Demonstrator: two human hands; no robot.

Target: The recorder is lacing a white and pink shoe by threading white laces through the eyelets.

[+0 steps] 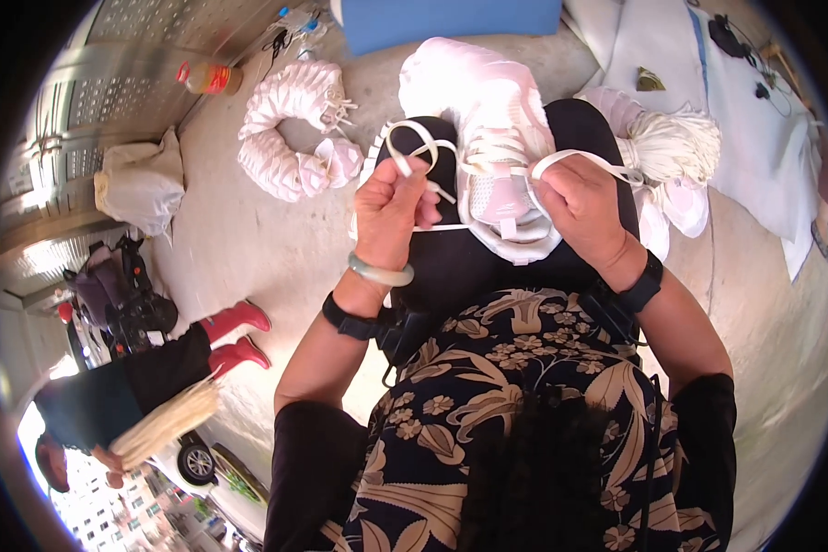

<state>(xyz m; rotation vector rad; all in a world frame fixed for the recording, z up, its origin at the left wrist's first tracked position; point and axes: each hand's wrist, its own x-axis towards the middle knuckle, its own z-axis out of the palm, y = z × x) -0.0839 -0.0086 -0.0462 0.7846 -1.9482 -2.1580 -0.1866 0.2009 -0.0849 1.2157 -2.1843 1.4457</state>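
Observation:
A pale pink and white sneaker (501, 175) rests across my knees, its opening toward me and its toe pointing away. My left hand (386, 212), left of the shoe, is closed in a pinch on a white shoelace (425, 138), which loops above the fingers with an end hanging down. Right of the tongue, my right hand (584, 207) is closed on another stretch of white lace (607, 164) that trails to the right. Its fingertips are partly hidden. Laces cross the front of the shoe in several rows.
A curved row of pale shoe uppers (281, 138) lies on the floor at left. Right of my knees sits a bundle of white laces (676, 147). A bottle (210, 78), a white sack (143, 184) and a blue object (451, 26) stand farther off. A person in red boots (235, 322) is at left.

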